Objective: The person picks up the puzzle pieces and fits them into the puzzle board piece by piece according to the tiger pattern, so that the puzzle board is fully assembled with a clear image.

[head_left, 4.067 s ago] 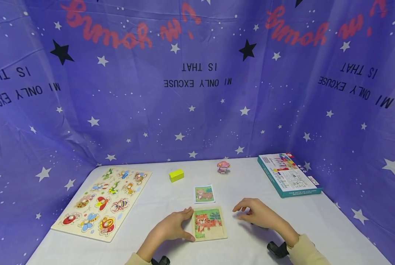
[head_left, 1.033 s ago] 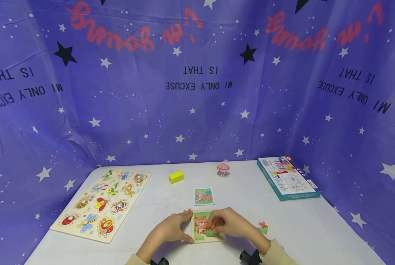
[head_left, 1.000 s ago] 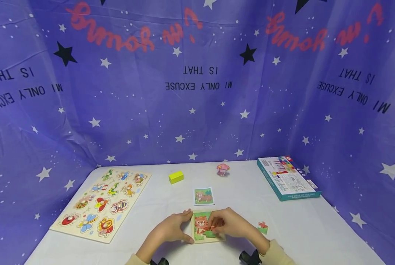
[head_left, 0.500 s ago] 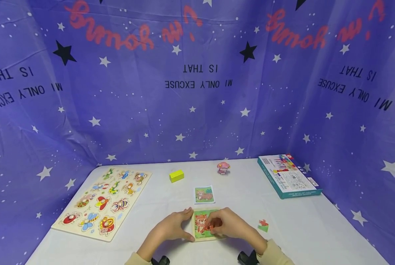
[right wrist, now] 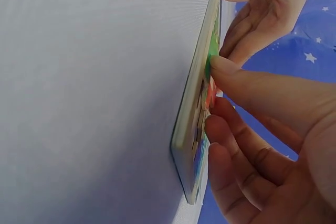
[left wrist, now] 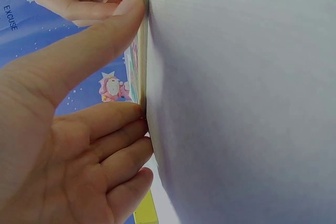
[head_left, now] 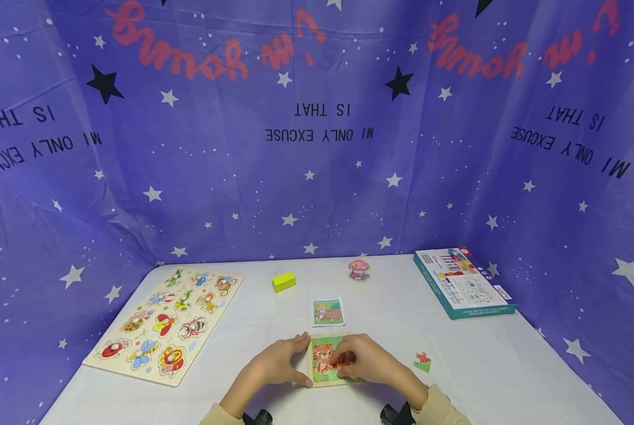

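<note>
A square wooden puzzle board [head_left: 327, 385] with a tiger picture lies at the front middle of the table. My left hand [head_left: 277, 363] spans its left edge, with the thumb at the near corner and the fingers, fairly straight, at the far one. Over the board's right part, my right hand [head_left: 367, 359] pinches a red and green puzzle piece [right wrist: 210, 92] between thumb and fingers; whether it sits fully flat is hidden. To the right lies a loose red and green puzzle piece [head_left: 422, 362]. Just behind the board is a small tiger picture card [head_left: 327, 311].
A large insect peg puzzle [head_left: 163, 327] lies at left. Farther back stand a yellow block [head_left: 283, 282] and a pink figurine [head_left: 358, 270]. A teal-sided box [head_left: 463, 283] lies at back right. Purple star-patterned cloth [head_left: 317, 177] hangs behind the white table.
My right hand came from the table's right side to the board, bringing a puzzle piece and uncovering the loose one. The piece has since shifted lower into the picture. My left hand stayed put.
</note>
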A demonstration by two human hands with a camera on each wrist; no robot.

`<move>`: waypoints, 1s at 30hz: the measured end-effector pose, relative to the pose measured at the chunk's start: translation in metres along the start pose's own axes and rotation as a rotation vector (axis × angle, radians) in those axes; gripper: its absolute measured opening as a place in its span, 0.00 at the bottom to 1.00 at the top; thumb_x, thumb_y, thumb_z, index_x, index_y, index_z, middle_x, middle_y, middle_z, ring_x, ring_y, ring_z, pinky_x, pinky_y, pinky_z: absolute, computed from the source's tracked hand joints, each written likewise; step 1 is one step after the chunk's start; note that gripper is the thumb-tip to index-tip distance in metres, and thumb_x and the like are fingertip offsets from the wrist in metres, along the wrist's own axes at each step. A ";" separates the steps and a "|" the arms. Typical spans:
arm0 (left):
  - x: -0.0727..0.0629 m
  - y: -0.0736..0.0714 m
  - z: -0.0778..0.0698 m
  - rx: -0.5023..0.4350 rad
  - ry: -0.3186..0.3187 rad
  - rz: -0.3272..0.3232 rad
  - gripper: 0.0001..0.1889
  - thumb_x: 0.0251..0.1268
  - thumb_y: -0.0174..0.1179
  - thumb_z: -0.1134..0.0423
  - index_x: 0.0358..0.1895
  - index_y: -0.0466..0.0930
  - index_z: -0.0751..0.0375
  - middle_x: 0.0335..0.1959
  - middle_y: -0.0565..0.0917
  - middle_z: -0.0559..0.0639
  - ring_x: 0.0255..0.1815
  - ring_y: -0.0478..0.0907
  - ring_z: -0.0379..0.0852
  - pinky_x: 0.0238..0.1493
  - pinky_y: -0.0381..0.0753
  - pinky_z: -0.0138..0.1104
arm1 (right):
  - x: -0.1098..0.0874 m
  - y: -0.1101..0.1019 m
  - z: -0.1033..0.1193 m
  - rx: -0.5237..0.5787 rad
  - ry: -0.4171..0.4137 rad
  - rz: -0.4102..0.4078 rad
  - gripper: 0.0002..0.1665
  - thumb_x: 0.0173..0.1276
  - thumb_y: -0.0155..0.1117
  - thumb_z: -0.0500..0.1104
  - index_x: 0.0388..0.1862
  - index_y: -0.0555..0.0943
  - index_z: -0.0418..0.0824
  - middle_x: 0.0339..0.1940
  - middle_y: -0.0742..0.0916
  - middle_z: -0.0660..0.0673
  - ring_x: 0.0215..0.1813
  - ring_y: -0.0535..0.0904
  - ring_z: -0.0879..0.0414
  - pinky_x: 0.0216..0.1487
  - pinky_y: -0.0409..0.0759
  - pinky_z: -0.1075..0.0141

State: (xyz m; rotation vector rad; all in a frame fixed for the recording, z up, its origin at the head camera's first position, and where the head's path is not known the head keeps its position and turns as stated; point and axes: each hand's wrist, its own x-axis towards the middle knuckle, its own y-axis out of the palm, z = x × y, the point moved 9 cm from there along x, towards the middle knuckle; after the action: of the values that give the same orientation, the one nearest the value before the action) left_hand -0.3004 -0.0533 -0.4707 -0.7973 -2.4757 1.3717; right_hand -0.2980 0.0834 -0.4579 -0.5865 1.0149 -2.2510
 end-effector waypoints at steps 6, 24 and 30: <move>0.000 0.000 0.000 0.000 -0.001 0.000 0.49 0.40 0.75 0.46 0.67 0.67 0.69 0.70 0.66 0.60 0.69 0.64 0.59 0.69 0.62 0.52 | 0.000 0.000 -0.004 0.008 0.019 -0.002 0.11 0.54 0.76 0.36 0.38 0.89 0.45 0.27 0.82 0.60 0.29 0.74 0.67 0.30 0.76 0.75; -0.001 0.000 0.002 -0.013 -0.013 0.005 0.49 0.41 0.75 0.46 0.68 0.67 0.68 0.71 0.65 0.59 0.70 0.63 0.59 0.69 0.61 0.52 | 0.002 0.001 -0.001 0.021 0.003 -0.013 0.09 0.52 0.76 0.35 0.32 0.89 0.45 0.26 0.82 0.60 0.29 0.73 0.66 0.30 0.75 0.75; -0.001 0.000 0.001 -0.018 -0.004 0.000 0.49 0.41 0.75 0.46 0.68 0.67 0.68 0.71 0.66 0.59 0.70 0.63 0.58 0.69 0.62 0.51 | 0.002 0.002 -0.005 -0.005 0.032 0.003 0.09 0.52 0.77 0.37 0.33 0.89 0.46 0.25 0.81 0.61 0.28 0.73 0.67 0.30 0.74 0.75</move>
State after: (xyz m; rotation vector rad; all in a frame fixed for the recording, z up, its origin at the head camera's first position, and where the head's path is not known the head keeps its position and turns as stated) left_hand -0.3003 -0.0544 -0.4712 -0.7999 -2.4948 1.3537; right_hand -0.3016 0.0834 -0.4623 -0.5518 1.0375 -2.2621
